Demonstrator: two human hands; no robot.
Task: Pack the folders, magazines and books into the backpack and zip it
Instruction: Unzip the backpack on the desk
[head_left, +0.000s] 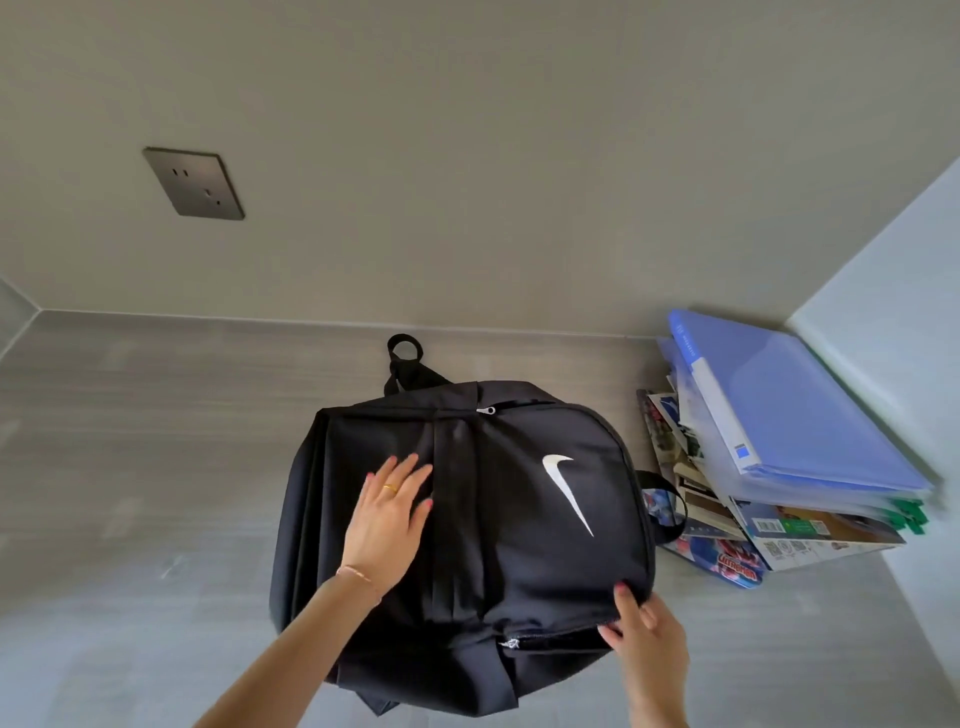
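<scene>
A black backpack (519, 519) with a white swoosh lies flat on the grey table, its carry loop pointing toward the wall. My left hand (387, 519) rests flat on its front panel, fingers spread. My right hand (644, 634) pinches the bag's near right edge by the zip line; a metal zip pull (509, 644) shows a little to its left. A second zip pull (487, 411) sits near the top. To the right lies a pile: blue folders (800, 410) on top, magazines and books (727, 525) underneath.
The grey table (156, 467) runs to a beige wall with a dark power socket (195, 183). A pale side wall (893, 291) closes the right, just behind the pile. A backpack strap (670, 504) loops toward the magazines.
</scene>
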